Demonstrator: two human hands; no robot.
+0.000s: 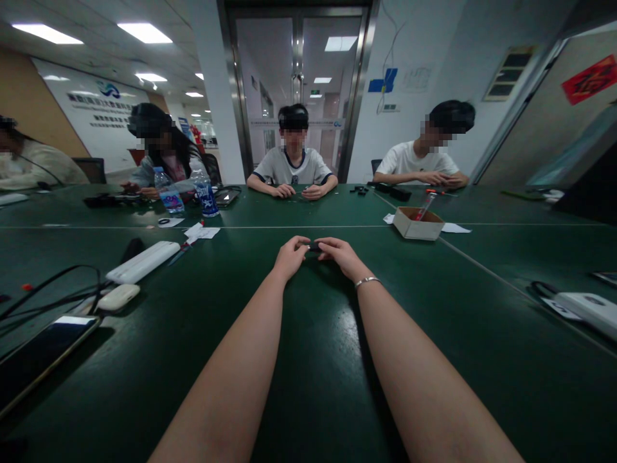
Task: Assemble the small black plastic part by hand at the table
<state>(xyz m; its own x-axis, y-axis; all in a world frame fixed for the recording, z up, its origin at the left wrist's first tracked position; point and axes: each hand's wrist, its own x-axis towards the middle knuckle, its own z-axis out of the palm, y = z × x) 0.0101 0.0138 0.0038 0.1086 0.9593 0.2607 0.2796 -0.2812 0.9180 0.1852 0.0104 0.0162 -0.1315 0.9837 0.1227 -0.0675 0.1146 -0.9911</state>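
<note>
Both my arms stretch forward over the dark green table (308, 360). My left hand (290, 256) and my right hand (340, 254) meet at the table's middle, fingers curled inward. Between their fingertips sits a small dark object (315, 246), pinched from both sides; it is too small to name. A thin bracelet (366, 281) circles my right wrist.
A small cardboard box (417, 224) with a red-handled tool stands ahead right. At left lie a white power strip (143, 261), a white case (118, 298), cables and a phone (41, 350). Two water bottles (169, 191) stand far left. Several people sit across the table.
</note>
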